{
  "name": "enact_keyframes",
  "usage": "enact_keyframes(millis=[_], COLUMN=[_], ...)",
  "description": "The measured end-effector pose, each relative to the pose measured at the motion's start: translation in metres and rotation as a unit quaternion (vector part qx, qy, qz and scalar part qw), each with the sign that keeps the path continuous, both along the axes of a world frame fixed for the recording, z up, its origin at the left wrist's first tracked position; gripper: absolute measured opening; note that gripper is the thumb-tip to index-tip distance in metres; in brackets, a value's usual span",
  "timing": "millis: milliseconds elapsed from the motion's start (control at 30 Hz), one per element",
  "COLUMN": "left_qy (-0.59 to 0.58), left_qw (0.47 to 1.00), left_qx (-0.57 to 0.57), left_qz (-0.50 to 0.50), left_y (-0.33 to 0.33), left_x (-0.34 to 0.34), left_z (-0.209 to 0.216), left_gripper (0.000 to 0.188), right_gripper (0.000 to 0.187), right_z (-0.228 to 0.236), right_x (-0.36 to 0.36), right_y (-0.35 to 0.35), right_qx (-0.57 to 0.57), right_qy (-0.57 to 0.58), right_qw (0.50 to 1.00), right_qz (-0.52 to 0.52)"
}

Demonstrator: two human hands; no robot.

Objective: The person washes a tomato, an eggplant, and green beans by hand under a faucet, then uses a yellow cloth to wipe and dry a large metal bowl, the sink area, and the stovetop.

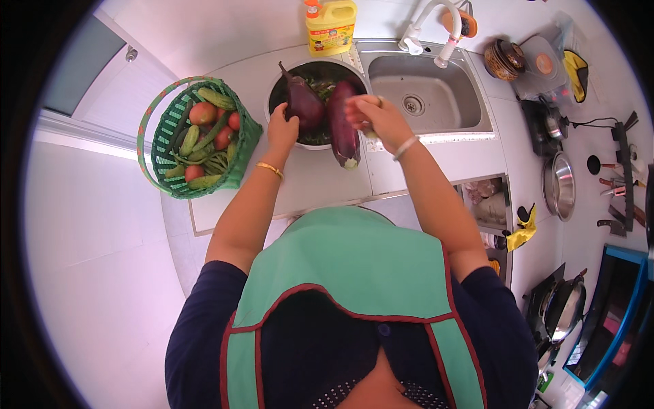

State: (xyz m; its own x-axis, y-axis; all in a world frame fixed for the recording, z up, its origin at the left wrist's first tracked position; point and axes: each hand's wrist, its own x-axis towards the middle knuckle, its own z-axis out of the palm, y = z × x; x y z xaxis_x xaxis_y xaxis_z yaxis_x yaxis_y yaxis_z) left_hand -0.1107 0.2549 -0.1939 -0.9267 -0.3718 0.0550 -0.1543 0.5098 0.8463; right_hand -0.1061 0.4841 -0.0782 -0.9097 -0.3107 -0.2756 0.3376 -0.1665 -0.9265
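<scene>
A steel bowl (275, 87) stands on the counter, with green leafy bits inside it. Two dark purple eggplants lie in it: a rounder stemmed eggplant (304, 102) on the left, and a long eggplant (344, 133) on the right whose pale end sticks out over the near rim. My left hand (282, 128) is closed at the bowl's left rim, close beside the round eggplant. My right hand (380, 123) hovers at the right side of the long eggplant, its fingertips blurred and bent towards it. Something small and pale shows under that hand, too unclear to name.
Left of the bowl stands a green woven basket (246, 153) of tomatoes, bitter melons and green beans. A yellow pump bottle (331, 31) is behind the bowl. On the right are a steel sink (446, 102) with a white faucet (412, 42), a basin (560, 185) and hanging knives (612, 225).
</scene>
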Motion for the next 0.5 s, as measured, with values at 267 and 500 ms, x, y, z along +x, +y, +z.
enact_keyframes(millis=[267, 500], left_qy=[-0.133, -0.254], left_qw=[0.967, 0.892], left_qx=[0.213, 0.362], left_qz=[0.042, 0.089], left_y=[-0.002, -0.002], left_x=[-0.050, -0.067], left_z=[-0.013, -0.028], left_gripper=[0.047, 0.063], right_gripper=[0.035, 0.039], right_z=[-0.127, -0.122], right_x=[-0.140, -0.153], right_y=[-0.089, -0.116], right_qx=[0.359, 0.428], right_qy=[0.102, 0.106], right_qw=[0.925, 0.877], right_qz=[0.073, 0.190])
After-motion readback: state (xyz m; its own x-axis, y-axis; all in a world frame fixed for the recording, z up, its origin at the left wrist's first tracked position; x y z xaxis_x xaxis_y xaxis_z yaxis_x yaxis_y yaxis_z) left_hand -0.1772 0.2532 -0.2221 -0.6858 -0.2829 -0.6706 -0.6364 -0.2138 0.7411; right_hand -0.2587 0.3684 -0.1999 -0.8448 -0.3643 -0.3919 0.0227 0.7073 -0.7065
